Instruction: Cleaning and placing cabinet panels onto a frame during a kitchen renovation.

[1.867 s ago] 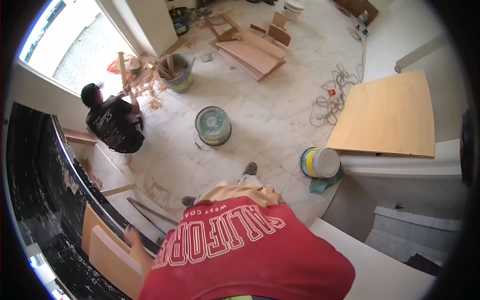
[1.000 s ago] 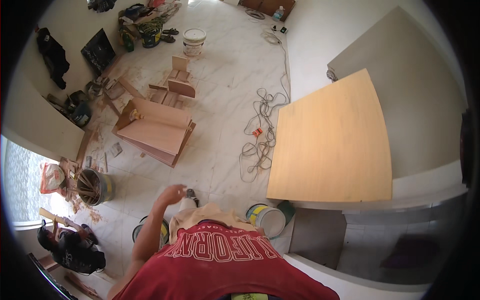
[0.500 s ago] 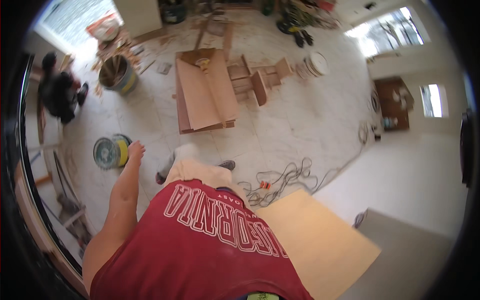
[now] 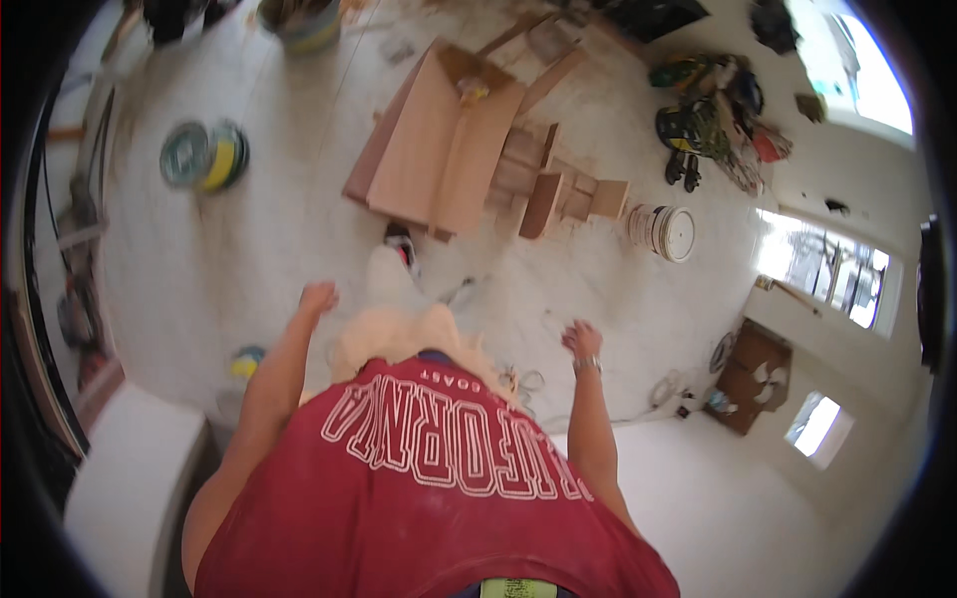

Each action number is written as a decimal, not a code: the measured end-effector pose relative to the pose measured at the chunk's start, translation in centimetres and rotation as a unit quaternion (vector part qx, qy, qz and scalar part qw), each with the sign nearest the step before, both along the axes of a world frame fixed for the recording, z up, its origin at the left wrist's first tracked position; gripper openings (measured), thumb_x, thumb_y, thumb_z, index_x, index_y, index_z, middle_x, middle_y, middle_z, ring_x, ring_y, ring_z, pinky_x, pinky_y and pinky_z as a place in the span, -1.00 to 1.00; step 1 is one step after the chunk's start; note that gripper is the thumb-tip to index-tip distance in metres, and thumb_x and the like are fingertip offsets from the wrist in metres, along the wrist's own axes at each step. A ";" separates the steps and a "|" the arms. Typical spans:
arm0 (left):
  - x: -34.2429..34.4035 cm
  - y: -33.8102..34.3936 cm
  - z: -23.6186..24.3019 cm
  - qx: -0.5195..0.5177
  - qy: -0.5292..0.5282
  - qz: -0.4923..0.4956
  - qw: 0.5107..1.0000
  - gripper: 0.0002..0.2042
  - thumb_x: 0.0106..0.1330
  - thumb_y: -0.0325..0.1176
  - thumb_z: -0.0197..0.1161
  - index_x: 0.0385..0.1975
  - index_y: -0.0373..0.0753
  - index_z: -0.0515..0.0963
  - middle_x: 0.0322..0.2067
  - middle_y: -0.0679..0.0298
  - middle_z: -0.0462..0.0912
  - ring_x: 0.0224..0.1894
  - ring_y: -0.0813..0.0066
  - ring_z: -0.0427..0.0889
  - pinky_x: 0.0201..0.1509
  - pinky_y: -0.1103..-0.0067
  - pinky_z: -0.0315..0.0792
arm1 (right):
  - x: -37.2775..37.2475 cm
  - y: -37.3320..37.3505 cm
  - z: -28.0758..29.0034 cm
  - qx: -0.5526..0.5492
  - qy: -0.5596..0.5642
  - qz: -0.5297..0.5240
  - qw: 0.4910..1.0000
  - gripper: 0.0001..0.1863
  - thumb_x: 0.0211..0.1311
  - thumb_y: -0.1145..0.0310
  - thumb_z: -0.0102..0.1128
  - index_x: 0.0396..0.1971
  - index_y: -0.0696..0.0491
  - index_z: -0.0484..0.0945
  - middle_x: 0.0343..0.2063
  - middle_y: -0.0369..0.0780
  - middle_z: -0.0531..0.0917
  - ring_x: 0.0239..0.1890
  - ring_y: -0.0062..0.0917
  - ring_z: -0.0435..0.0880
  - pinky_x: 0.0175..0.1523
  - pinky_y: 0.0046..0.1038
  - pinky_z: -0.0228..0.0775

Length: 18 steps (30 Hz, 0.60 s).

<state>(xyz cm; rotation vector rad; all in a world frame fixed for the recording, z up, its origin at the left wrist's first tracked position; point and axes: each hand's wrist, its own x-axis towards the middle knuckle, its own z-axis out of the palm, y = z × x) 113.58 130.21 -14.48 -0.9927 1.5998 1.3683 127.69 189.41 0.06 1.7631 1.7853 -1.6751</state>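
Observation:
My left hand (image 4: 319, 297) hangs over the pale tiled floor, held low in front of me, with its fingers loosely bent and nothing visible in them. On the other side my right hand (image 4: 581, 339), with a watch (image 4: 587, 363) on its wrist, is also bare, its fingers partly curled and a little apart. Neither hand touches anything. Ahead of them lies a stack of brown boards (image 4: 424, 149), with a small yellowish item (image 4: 473, 92) on its far end. Beside the stack lies a low brown wooden assembly with upright pieces (image 4: 541, 206).
A white bucket (image 4: 675, 234) lies tipped beyond the wooden pieces. Green and yellow buckets (image 4: 227, 156) stand at the left. Bags and tools (image 4: 703, 120) are heaped at the far right, near black shoes (image 4: 683, 169). A brown panel with small items (image 4: 750, 377) is at the right.
The view has swung right and I have come closer to the boards. My right arm has come into sight. The tan sheet at my right and most of the crouching person have left view.

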 end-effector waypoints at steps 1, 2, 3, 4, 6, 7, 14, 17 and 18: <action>-1.5 2.6 1.0 0.013 0.009 -0.078 0.997 -0.76 0.27 -0.25 0.11 -0.19 -0.23 0.56 -0.41 0.29 0.64 -0.45 0.53 0.57 -0.37 0.62 0.45 | -4.6 -1.6 0.3 -0.021 -0.018 0.059 0.998 -0.75 0.21 0.29 0.15 -0.28 0.18 0.55 -0.46 -0.16 0.65 -0.57 -0.51 0.61 -0.49 -0.49 0.53; -1.9 5.8 1.5 0.036 0.044 0.014 0.998 -0.72 0.28 -0.25 0.12 -0.09 -0.22 0.56 -0.37 0.31 0.64 -0.41 0.58 0.58 -0.34 0.65 0.45 | -8.1 -2.5 0.4 -0.024 -0.050 0.163 0.985 -0.74 0.21 0.28 0.16 -0.28 0.19 0.56 -0.45 -0.17 0.65 -0.56 -0.53 0.62 -0.48 -0.51 0.53; -2.6 8.8 2.4 0.065 0.051 0.054 0.995 -0.71 0.28 -0.25 0.11 -0.07 -0.21 0.56 -0.37 0.32 0.65 -0.41 0.60 0.58 -0.34 0.66 0.45 | -11.1 -2.9 0.0 -0.024 -0.077 0.264 0.961 -0.73 0.21 0.27 0.16 -0.28 0.20 0.57 -0.44 -0.18 0.66 -0.55 -0.55 0.63 -0.48 -0.53 0.52; -3.5 11.5 3.2 0.092 0.064 0.098 0.989 -0.70 0.29 -0.25 0.11 -0.04 -0.21 0.55 -0.38 0.33 0.65 -0.40 0.61 0.59 -0.34 0.66 0.45 | -13.8 -3.4 -1.0 -0.011 -0.105 0.355 0.929 -0.73 0.21 0.27 0.16 -0.28 0.20 0.57 -0.43 -0.19 0.66 -0.54 -0.57 0.63 -0.47 -0.54 0.52; -3.9 15.9 4.0 0.101 0.083 0.133 0.982 -0.70 0.31 -0.27 0.08 -0.05 -0.23 0.56 -0.39 0.30 0.65 -0.46 0.62 0.58 -0.36 0.66 0.45 | -19.1 -4.3 -3.8 -0.003 -0.136 0.477 0.868 -0.73 0.21 0.27 0.16 -0.29 0.21 0.58 -0.42 -0.20 0.67 -0.53 -0.58 0.64 -0.47 -0.55 0.52; -2.4 16.9 3.2 0.087 0.078 0.171 0.978 -0.70 0.31 -0.27 0.08 -0.05 -0.23 0.56 -0.39 0.30 0.65 -0.46 0.62 0.58 -0.36 0.66 0.45 | -21.5 -5.5 -5.6 -0.005 -0.117 0.528 0.841 -0.73 0.20 0.28 0.15 -0.28 0.20 0.58 -0.42 -0.20 0.67 -0.53 -0.59 0.64 -0.48 -0.56 0.51; 2.4 29.2 -2.8 0.005 0.108 0.241 0.964 -0.77 0.20 -0.32 0.16 -0.21 -0.23 0.64 -0.55 0.33 0.57 -0.69 0.59 0.48 -0.56 0.57 0.45 | -41.3 -1.6 -29.7 -0.241 -0.187 0.547 0.779 -0.74 0.19 0.28 0.17 -0.24 0.17 0.55 -0.50 -0.19 0.62 -0.57 -0.52 0.60 -0.53 -0.47 0.50; 9.7 34.9 -1.9 -0.046 0.028 0.320 0.946 -0.78 0.20 -0.35 0.18 -0.20 -0.23 0.64 -0.60 0.38 0.50 -0.65 0.66 0.45 -0.56 0.67 0.33 | -42.3 -9.5 -38.4 0.005 -0.147 0.678 0.720 -0.59 0.21 0.14 0.17 -0.17 0.21 0.53 -0.45 -0.13 0.62 -0.50 -0.38 0.62 -0.46 -0.32 0.55; 11.2 37.1 -2.7 -0.030 0.013 0.312 0.950 -0.77 0.20 -0.36 0.18 -0.17 -0.25 0.62 -0.61 0.41 0.47 -0.64 0.68 0.42 -0.55 0.69 0.30 | -43.5 -10.5 -40.9 0.056 -0.132 0.674 0.725 -0.53 0.21 0.07 0.18 -0.15 0.22 0.53 -0.44 -0.12 0.62 -0.47 -0.34 0.63 -0.44 -0.27 0.56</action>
